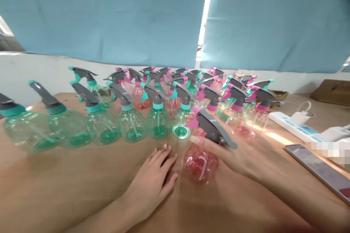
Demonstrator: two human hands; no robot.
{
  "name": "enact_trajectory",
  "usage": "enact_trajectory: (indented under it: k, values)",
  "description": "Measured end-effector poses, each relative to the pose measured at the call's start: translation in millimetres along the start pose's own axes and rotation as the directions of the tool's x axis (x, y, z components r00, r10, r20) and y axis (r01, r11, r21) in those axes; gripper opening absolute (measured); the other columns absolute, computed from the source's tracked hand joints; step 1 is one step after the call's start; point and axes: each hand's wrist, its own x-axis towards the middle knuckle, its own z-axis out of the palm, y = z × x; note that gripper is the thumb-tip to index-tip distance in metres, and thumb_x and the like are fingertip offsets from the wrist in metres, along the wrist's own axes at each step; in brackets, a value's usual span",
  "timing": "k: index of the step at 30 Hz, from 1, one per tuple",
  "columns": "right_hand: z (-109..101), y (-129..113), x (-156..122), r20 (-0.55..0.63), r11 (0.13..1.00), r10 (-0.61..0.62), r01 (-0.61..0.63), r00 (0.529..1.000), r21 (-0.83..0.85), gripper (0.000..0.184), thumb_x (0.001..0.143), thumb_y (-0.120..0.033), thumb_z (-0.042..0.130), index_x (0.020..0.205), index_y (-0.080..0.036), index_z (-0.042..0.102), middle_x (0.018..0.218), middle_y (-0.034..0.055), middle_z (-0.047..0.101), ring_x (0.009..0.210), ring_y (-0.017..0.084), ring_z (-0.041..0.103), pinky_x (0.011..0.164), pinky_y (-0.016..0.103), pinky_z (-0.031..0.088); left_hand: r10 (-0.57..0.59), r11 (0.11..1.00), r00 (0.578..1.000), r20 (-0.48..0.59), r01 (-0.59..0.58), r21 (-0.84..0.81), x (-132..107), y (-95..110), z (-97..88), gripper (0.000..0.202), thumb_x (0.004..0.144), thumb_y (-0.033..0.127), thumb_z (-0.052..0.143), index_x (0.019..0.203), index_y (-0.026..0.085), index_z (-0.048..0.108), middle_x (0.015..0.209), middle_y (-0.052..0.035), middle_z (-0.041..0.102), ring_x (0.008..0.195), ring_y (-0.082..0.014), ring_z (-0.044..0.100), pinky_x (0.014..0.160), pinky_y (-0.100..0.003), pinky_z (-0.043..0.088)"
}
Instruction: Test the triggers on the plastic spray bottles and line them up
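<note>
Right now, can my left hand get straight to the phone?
Probably not straight there: the pink spray bottle, gripped by your right hand, and your right forearm lie between your left hand and the phone. Reaching over them might work.

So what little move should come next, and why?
Perhaps the right hand should ease the pink spray bottle toward the pink-collared bottles: it grips that bottle's upper part, similar ones line up just beyond, and the left hand holds nothing.

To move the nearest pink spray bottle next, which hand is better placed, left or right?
Probably the right hand: it grips the pink spray bottle near its top. The left hand lies on the table beside the bottle, holding nothing.
</note>
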Motion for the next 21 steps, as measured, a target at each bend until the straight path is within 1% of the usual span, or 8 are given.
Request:
enact_trajectory:
  k: [2,3,5,8,10,12,16,21]
  values:
    - [3.0,0.7,3.1,-0.022,0.998,-0.051,0.052,0.998,0.025,0.013,0.075,-0.034,0.059,0.082,-0.025,0.053,0.062,-0.0037,0.044,0.053,0.013,0.039,0.048,0.027,0.034,-0.007,1.000,1.000,0.013,0.007,0.002,0.3,0.4,0.0,0.039,0.097,0.033,0.046,0.131,0.015,0.054,0.141,-0.0135,0.051,0.133,-0.0299,0.042,0.108,-0.052,0.035]
    - [4.0,1.2,4.7,-0.022,0.997,-0.069,0.070,0.997,0.037,0.008,0.074,-0.028,0.057,0.075,-0.025,0.050,0.060,-0.0042,0.040,0.052,0.013,0.037,0.048,0.027,0.032,-0.011,1.000,1.000,0.022,0.011,0.001,0.5,0.7,-0.1,0.039,0.097,0.033,0.046,0.131,0.015,0.054,0.141,-0.0137,0.050,0.133,-0.0301,0.042,0.108,-0.052,0.035]
    - [4.9,2.8,7.4,0.007,0.995,-0.083,0.083,0.996,0.063,0.011,0.071,-0.019,0.052,0.068,-0.025,0.043,0.057,-0.0051,0.033,0.050,0.011,0.031,0.045,0.026,0.028,-0.019,1.000,0.999,0.035,0.020,-0.003,1.0,1.4,-0.2,0.039,0.097,0.034,0.046,0.131,0.015,0.054,0.141,-0.0137,0.050,0.134,-0.0302,0.041,0.109,-0.052,0.034]
    - [4.6,7.6,9.9,0.071,0.986,-0.109,0.098,0.992,0.135,0.014,0.068,-0.014,0.048,0.067,-0.024,0.038,0.057,-0.0062,0.031,0.048,0.009,0.027,0.042,0.023,0.023,-0.029,0.999,0.998,0.051,0.031,-0.025,2.8,2.8,-0.3,0.040,0.097,0.035,0.047,0.132,0.017,0.053,0.142,-0.0129,0.049,0.134,-0.0310,0.041,0.108,-0.053,0.035]
    - [3.8,12.0,10.2,0.098,0.978,-0.136,0.118,0.986,0.174,0.015,0.068,-0.014,0.047,0.064,-0.023,0.035,0.057,-0.0067,0.030,0.048,0.008,0.026,0.041,0.022,0.023,-0.036,0.999,0.997,0.066,0.039,-0.038,4.9,4.0,-0.4,0.041,0.096,0.035,0.048,0.132,0.017,0.054,0.142,-0.0130,0.050,0.133,-0.0323,0.041,0.107,-0.054,0.036]
    - [2.9,16.0,9.8,0.098,0.977,-0.143,0.125,0.985,0.171,0.019,0.069,-0.015,0.047,0.062,-0.023,0.031,0.057,-0.0068,0.030,0.048,0.008,0.026,0.041,0.022,0.023,-0.036,0.998,0.996,0.080,0.039,-0.040,7.0,5.1,-0.9,0.040,0.096,0.035,0.049,0.132,0.017,0.054,0.141,-0.0133,0.050,0.133,-0.0328,0.041,0.106,-0.054,0.037]
    - [1.0,21.0,8.6,0.086,0.990,-0.094,0.084,0.992,0.115,0.025,0.071,-0.018,0.051,0.059,-0.023,0.029,0.056,-0.0067,0.030,0.046,0.008,0.027,0.040,0.022,0.024,-0.016,0.999,0.995,0.093,0.019,-0.028,8.6,5.6,-2.0,0.041,0.096,0.035,0.048,0.133,0.016,0.053,0.143,-0.0137,0.048,0.135,-0.0328,0.039,0.106,-0.053,0.037]
    - [0.5,19.2,9.3,0.092,0.991,-0.074,0.063,0.993,0.116,0.024,0.071,-0.020,0.049,0.058,-0.023,0.029,0.053,-0.0065,0.031,0.044,0.008,0.028,0.040,0.022,0.026,-0.008,1.000,0.993,0.117,0.010,-0.013,7.1,4.1,-2.2,0.044,0.097,0.036,0.047,0.136,0.017,0.051,0.145,-0.0126,0.046,0.136,-0.0315,0.037,0.106,-0.053,0.037]
